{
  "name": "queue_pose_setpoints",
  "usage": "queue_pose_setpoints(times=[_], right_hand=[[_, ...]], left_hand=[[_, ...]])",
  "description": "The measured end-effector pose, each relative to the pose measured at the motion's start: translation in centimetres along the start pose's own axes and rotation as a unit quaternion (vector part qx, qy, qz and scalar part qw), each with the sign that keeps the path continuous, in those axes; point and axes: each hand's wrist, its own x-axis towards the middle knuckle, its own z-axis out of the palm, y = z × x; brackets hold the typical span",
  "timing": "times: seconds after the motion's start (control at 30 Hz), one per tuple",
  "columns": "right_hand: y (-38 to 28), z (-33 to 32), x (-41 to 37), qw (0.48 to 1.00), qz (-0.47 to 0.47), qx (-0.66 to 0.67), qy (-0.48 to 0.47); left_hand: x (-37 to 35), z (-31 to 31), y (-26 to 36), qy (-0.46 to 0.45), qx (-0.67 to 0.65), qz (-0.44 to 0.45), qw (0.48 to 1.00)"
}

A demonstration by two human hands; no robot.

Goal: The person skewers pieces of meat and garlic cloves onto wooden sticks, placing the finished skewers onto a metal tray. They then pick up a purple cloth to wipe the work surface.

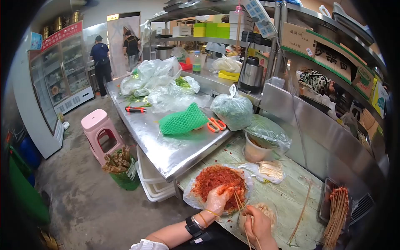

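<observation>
My left hand (218, 199), in a clear glove stained red, is at the right side of a bowl of red minced filling (214, 179), its fingers closed around the tips of thin sticks. What lies between those fingers is too small to tell. My right hand (259, 225) is bare and closed on thin wooden skewers (239, 201), above a bowl of pale pieces (266, 210). A bag of clean sticks (271, 171) lies behind the bowls. Many skewers (336, 212) with red tips rest in a tray at the far right.
Orange scissors (216, 124), green netting (183, 121) and plastic bags (154, 79) lie on the steel table (146, 135). A tub (255, 151) stands behind the sticks. Left are a pink stool (98, 129) and white crates (154, 187). Two people stand in the background.
</observation>
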Motion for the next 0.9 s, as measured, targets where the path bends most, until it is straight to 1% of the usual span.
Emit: queue_pose_setpoints(times=[0.07, 0.1, 0.13, 0.17, 0.2, 0.23, 0.27, 0.3, 0.33, 0.37, 0.4, 0.43, 0.5, 0.53, 0.57, 0.6, 0.63, 0.7, 0.77, 0.8, 0.9], right_hand=[[0.9, 1.5, 0.0, 0.998, 0.033, 0.044, 0.024], [0.9, 1.7, 0.2, 0.998, 0.034, 0.039, 0.027], [0.8, 1.9, 0.5, 0.996, 0.045, 0.066, 0.036], [0.5, 1.8, 0.9, 0.993, 0.053, 0.093, 0.044], [-0.1, 1.2, 1.2, 0.989, 0.069, 0.124, 0.039], [0.2, 0.7, 1.1, 0.989, 0.069, 0.121, 0.041], [0.7, 0.2, 0.9, 0.990, 0.039, 0.137, 0.006], [0.9, -0.3, 0.8, 0.988, 0.010, 0.153, -0.029], [0.6, -0.8, 0.6, 0.988, 0.012, 0.149, -0.027], [0.0, -1.4, 0.3, 0.988, -0.029, 0.148, -0.023], [-0.4, -1.7, -0.2, 0.987, -0.068, 0.146, -0.019], [-0.1, -1.8, -0.6, 0.988, -0.059, 0.142, -0.016], [0.8, -1.7, -1.8, 0.984, -0.009, 0.179, 0.017], [1.0, -2.1, -2.1, 0.974, 0.018, 0.223, 0.017], [0.9, -2.1, -2.5, 0.975, 0.024, 0.221, 0.023], [0.8, -1.8, -2.7, 0.949, 0.094, 0.296, 0.056], [0.8, -1.5, -3.0, 0.911, 0.161, 0.368, 0.090], [1.5, -0.9, -3.4, 0.908, 0.155, 0.379, 0.089], [1.5, -0.9, -3.3, 0.870, 0.161, 0.453, 0.108], [1.5, -1.1, -3.4, 0.870, 0.165, 0.451, 0.113], [1.7, -1.7, -3.4, 0.864, 0.176, 0.460, 0.101]], left_hand=[[-0.4, 0.2, 0.3, -0.008, 0.006, -0.013, 1.000], [-0.4, 0.4, 0.4, -0.011, 0.014, -0.023, 1.000], [-0.6, 0.7, 0.7, -0.009, -0.051, -0.053, 0.997], [-0.4, 0.6, 0.5, -0.013, -0.053, -0.051, 0.997], [-0.1, 0.2, 0.0, -0.014, -0.050, -0.028, 0.998], [0.3, -0.3, -0.8, -0.015, -0.046, -0.006, 0.999], [0.7, -0.4, -1.4, 0.000, -0.065, 0.010, 0.998], [1.3, -0.7, -1.8, -0.005, -0.066, 0.010, 0.998], [1.7, -1.0, -2.3, 0.020, -0.101, 0.019, 0.995], [1.7, -1.1, -2.1, 0.045, -0.135, 0.025, 0.989], [1.8, -1.3, -2.0, 0.046, -0.132, 0.007, 0.990], [1.9, -1.2, -1.9, 0.040, -0.132, 0.000, 0.990], [2.0, -1.1, -2.0, 0.020, -0.158, 0.053, 0.986], [2.0, -1.3, -2.0, 0.006, -0.190, 0.031, 0.981], [2.0, -1.4, -2.2, 0.000, -0.189, 0.024, 0.982], [2.0, -1.5, -2.3, -0.011, -0.190, 0.028, 0.981], [2.1, -1.7, -2.4, -0.021, -0.191, 0.033, 0.981], [2.0, -1.7, -2.0, -0.032, -0.200, 0.017, 0.979], [1.6, -1.0, -1.3, -0.016, -0.196, 0.039, 0.980], [1.5, -0.9, -1.2, -0.027, -0.197, 0.044, 0.979], [1.4, -0.9, -0.6, -0.060, -0.189, 0.021, 0.980]])
